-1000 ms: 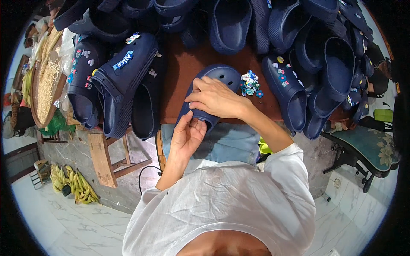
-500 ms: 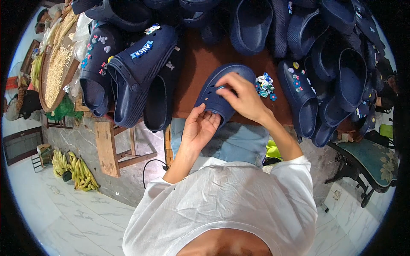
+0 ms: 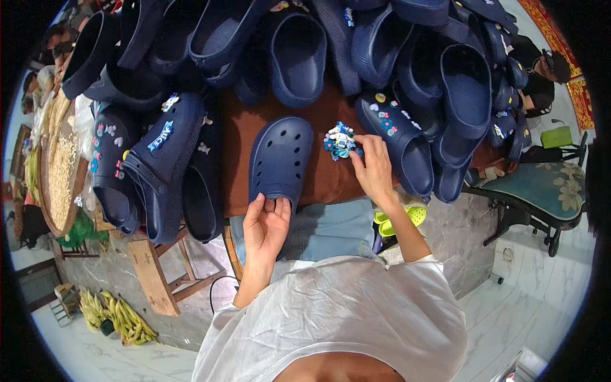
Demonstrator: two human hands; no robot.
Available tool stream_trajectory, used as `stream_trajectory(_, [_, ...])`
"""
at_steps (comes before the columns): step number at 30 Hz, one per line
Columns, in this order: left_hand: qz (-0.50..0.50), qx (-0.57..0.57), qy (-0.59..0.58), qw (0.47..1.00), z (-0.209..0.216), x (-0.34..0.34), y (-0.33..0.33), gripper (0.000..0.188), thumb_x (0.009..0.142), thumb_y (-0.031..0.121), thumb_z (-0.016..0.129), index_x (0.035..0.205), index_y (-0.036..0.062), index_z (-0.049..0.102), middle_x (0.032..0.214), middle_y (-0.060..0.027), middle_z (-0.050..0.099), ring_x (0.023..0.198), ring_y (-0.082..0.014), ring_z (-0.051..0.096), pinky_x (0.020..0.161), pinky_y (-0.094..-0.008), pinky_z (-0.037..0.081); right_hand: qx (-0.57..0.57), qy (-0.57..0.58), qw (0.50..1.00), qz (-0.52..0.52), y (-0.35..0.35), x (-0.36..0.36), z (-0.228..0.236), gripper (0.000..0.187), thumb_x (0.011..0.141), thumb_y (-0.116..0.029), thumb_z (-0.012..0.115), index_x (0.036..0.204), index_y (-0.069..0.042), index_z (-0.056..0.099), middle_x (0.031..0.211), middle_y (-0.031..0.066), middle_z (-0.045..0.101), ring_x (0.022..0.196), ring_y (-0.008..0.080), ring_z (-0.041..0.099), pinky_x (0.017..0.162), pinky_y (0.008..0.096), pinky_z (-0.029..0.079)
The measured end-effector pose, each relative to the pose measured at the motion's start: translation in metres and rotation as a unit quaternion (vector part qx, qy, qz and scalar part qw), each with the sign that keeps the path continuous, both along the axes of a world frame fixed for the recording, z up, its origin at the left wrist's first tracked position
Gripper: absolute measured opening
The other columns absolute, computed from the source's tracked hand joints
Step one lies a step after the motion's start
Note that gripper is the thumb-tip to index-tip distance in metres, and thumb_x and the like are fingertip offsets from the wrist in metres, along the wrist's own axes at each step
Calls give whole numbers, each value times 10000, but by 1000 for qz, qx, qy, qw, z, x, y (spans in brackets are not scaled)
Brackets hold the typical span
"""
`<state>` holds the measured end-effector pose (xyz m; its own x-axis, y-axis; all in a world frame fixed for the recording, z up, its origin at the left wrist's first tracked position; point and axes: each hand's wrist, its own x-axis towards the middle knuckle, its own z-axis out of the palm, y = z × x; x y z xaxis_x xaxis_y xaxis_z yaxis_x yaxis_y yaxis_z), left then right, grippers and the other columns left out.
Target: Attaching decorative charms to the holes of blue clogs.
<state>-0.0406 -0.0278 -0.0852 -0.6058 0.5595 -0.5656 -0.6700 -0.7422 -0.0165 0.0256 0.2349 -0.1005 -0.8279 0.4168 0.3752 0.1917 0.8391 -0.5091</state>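
The left hand (image 3: 266, 223) grips a navy clog (image 3: 280, 156) by its opening, toe pointing far, on the near part of the brown tabletop (image 3: 237, 143); every visible hole is bare, so no charm appears fitted. The right hand (image 3: 374, 167), thumb and forefinger narrowly parted, is at the right edge of a loose charm pile (image 3: 339, 140). The right-side clog (image 3: 394, 143) already bears charms.
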Motion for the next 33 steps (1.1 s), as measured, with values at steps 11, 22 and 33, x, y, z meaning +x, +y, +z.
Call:
stream_trajectory(11, [-118, 43, -45, 991, 29, 32, 1, 136, 823, -1, 601, 941, 32, 660, 1017, -83, 713, 1069, -261, 641, 1022, -456, 474, -224, 3, 959, 174, -95, 69, -18, 839, 812, -354, 760, 1427, 19, 328, 1309, 230, 455, 1190, 410, 493, 1011, 468, 414])
stream_trajectory(22, [-417, 119, -20, 901, 61, 83, 58, 173, 892, -13, 582, 1060, -2, 621, 1054, -106, 685, 1098, -242, 626, 1069, -446, 457, -360, -45, 929, 68, -81, 154, -49, 598, 909, -224, 652, 1363, 65, 392, 1339, 223, 487, 1168, 342, 527, 982, 446, 427])
stream_trajectory(33, [-466, -18, 355, 810, 50, 79, 61, 319, 965, 156, 610, 1264, 54, 569, 1217, -80, 649, 1101, -160, 612, 956, -323, 489, -287, 284, 816, -413, 42, 247, -74, 508, 968, -305, 584, 1271, 94, 501, 1264, 177, 558, 1156, 257, 494, 1052, 378, 353])
